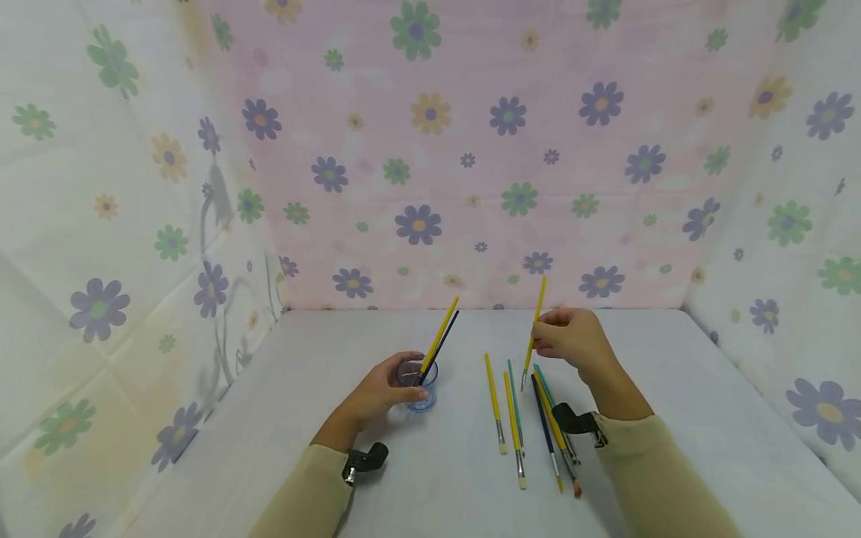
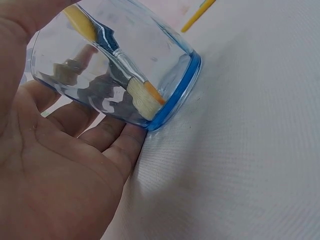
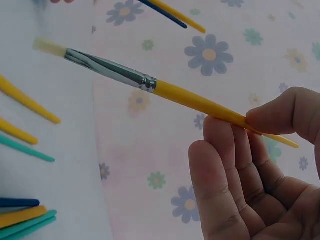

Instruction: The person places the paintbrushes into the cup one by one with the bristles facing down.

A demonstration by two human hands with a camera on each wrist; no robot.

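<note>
My left hand (image 1: 385, 388) curls round a clear glass (image 1: 422, 400) with a blue base, which stands on the white table. Inside it lean two paintbrushes, one yellow (image 1: 440, 334) and one dark blue (image 1: 447, 338); in the left wrist view their bristles (image 2: 145, 100) rest near the bottom. Between thumb and fingertips, my right hand (image 1: 572, 340) pinches a yellow paintbrush (image 3: 192, 101) by its handle. This brush is raised above the table, its pale flat bristles (image 3: 50, 46) pointing down in the head view.
Several more paintbrushes lie on the table (image 1: 444, 478) below the right hand: yellow ones (image 1: 494, 396), teal ones (image 1: 515, 400) and a dark blue one (image 1: 543, 415). A pink flowered cloth (image 1: 471, 172) hangs behind the table, with white flowered cloth (image 1: 134, 246) at both sides.
</note>
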